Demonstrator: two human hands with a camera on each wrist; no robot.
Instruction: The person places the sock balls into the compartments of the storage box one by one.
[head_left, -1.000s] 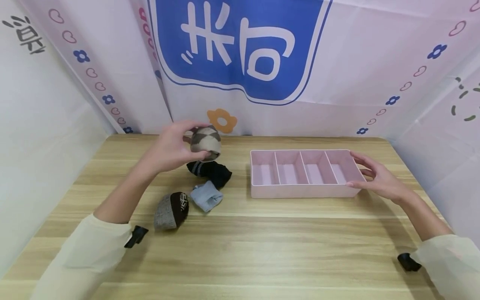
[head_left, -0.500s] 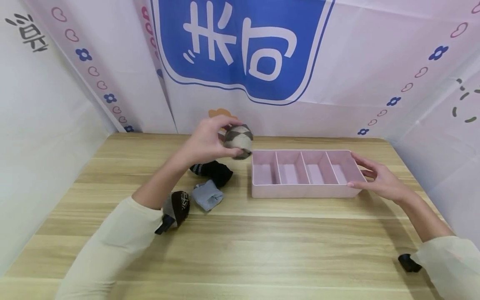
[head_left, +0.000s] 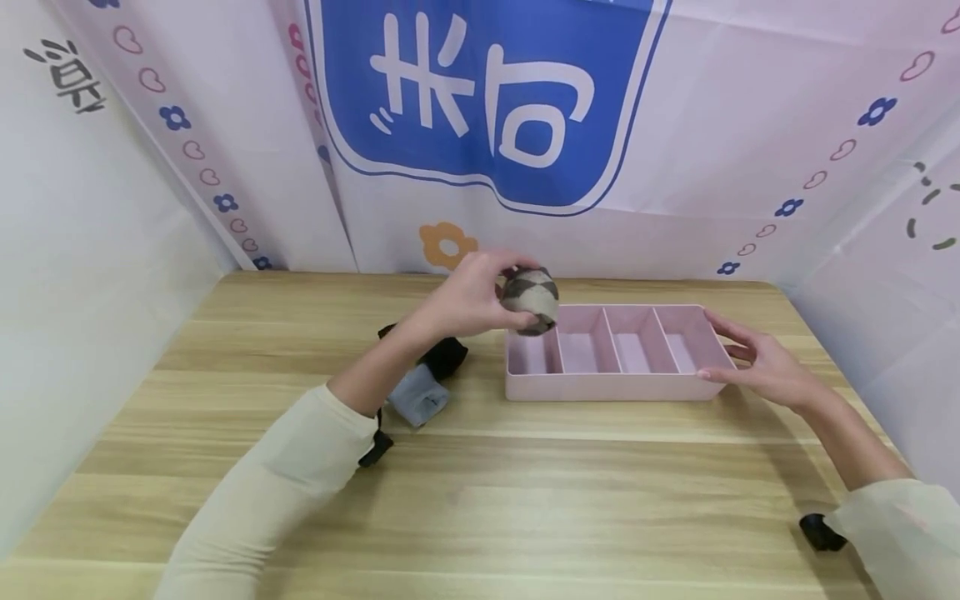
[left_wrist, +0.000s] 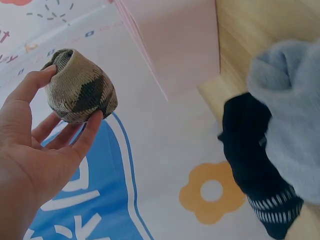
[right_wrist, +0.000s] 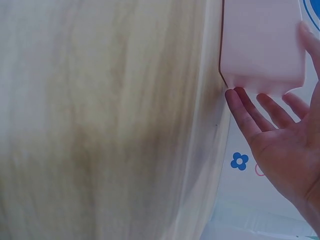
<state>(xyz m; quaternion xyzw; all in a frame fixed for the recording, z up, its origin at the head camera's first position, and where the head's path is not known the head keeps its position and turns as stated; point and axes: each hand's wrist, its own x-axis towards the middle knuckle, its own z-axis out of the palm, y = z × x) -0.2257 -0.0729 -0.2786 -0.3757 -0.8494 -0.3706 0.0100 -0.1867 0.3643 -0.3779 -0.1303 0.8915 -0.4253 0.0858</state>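
Note:
My left hand (head_left: 480, 296) grips a rolled-up pair of beige socks with dark diamonds (head_left: 531, 300), thumb on one side and fingers on the other. It holds the roll in the air by the left end of a pink divided box (head_left: 611, 387); in the left wrist view the sock roll (left_wrist: 82, 90) shows its folded opening. My right hand (head_left: 761, 367) holds the box's right end, thumb at the front corner and fingers along the end wall. Left of the box lie black socks (head_left: 444, 358) and light grey-blue socks (head_left: 420, 396), partly behind my left forearm.
The box stands on a wooden table (head_left: 570, 500) and has several compartments in a row. A printed cloth (head_left: 675, 167) hangs behind the table's far edge. Pale walls of cloth close off both sides.
My left hand has carried the rolled socks rightward, from above the black socks to the box's left end. Its forearm now covers the grey-and-brown socks. My right hand stays at the box.

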